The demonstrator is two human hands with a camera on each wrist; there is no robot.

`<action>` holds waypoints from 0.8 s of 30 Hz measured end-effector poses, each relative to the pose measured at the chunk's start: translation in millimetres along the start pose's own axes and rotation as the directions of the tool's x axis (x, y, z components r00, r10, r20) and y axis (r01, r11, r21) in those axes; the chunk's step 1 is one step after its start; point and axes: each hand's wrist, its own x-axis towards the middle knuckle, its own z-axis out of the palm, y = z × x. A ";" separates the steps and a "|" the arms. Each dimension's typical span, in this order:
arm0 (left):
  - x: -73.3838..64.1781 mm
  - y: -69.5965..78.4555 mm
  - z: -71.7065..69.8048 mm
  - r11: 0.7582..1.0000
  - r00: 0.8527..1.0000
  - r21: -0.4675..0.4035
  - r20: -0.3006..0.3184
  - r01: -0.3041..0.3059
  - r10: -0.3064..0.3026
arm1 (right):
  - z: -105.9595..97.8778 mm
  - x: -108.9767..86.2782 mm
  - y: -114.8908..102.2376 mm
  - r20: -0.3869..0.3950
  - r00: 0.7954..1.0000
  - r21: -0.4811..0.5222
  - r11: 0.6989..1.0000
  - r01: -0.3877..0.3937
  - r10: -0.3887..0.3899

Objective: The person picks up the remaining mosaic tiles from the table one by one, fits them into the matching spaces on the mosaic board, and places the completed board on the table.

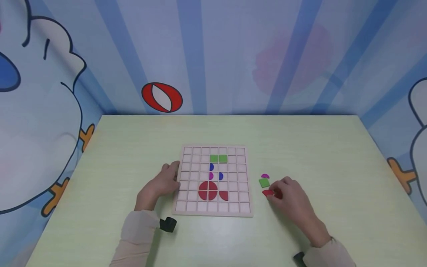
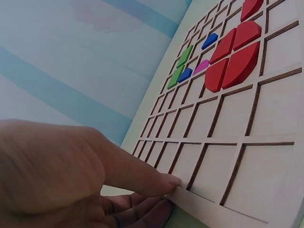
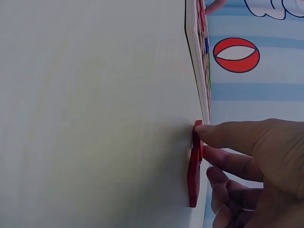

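A square wooden grid board point(image 1: 235, 207) lies on the table, its cells holding red quarter circles point(image 1: 203, 186), green squares point(image 1: 222, 158), blue half circles point(image 1: 221, 176) and a magenta half circle point(image 1: 211, 176). My left hand point(image 1: 161, 182) rests against the board's left edge. In the left wrist view its thumb point(image 2: 142, 175) lies straight at the rim, other fingers lower beside it. Right of the board, my right hand point(image 1: 293, 200) pinches a red quarter-circle piece point(image 3: 197, 133) between thumb and index finger, close over the table. Another red piece point(image 3: 194, 178) overlaps it in the right wrist view.
Just beyond the right fingertips lie a loose green square point(image 1: 264, 183) and a loose magenta half circle point(image 1: 265, 176). The pale table point(image 1: 133, 141) ends at a blue striped wall point(image 1: 227, 55) with cartoon pictures. Black wrist devices point(image 1: 168, 224) sit at both cuffs.
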 end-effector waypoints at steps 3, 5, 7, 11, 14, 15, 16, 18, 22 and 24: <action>-0.2 0.3 -0.2 1.000 1.000 0.003 0.001 0.003 -0.003 | -0.3 1.0 -1.1 0.009 1.000 0.000 1.000 -0.001 0.001; -0.4 0.6 -0.3 1.000 1.000 0.003 0.001 0.006 -0.006 | -0.3 1.5 -1.1 0.013 1.000 0.004 1.000 0.000 0.000; -0.5 1.0 -0.6 1.000 1.000 0.000 0.002 0.009 -0.009 | -0.3 1.6 -1.5 0.021 1.000 0.011 1.000 -0.007 0.007; -0.8 1.2 -0.4 1.000 1.000 -0.007 0.003 0.013 -0.013 | -0.4 2.1 -2.5 0.050 0.998 0.042 0.998 -0.037 0.034; -0.7 0.9 0.0 1.000 1.000 -0.008 0.003 0.012 -0.011 | -0.1 2.4 -3.5 0.069 0.996 0.063 0.996 -0.060 0.055; -0.6 0.7 0.1 1.000 1.000 -0.007 0.002 0.009 -0.009 | 0.0 2.4 -3.8 0.073 0.996 0.071 0.995 -0.066 0.060; -0.5 0.7 0.1 1.000 1.000 -0.007 0.000 0.005 -0.005 | -0.1 2.2 -4.2 0.076 0.995 0.077 0.994 -0.071 0.065; -0.4 0.4 0.2 1.000 1.000 -0.008 0.000 0.001 -0.001 | -0.1 2.1 -5.0 0.080 0.994 0.086 0.993 -0.082 0.076; -0.3 0.3 0.0 1.000 1.000 -0.008 0.000 0.001 -0.001 | -0.1 2.8 -6.8 0.092 0.991 0.097 0.989 -0.111 0.102; -0.4 0.4 -0.3 1.000 1.000 -0.006 0.002 0.005 -0.005 | -0.1 3.2 -7.4 0.099 0.989 0.097 0.988 -0.122 0.113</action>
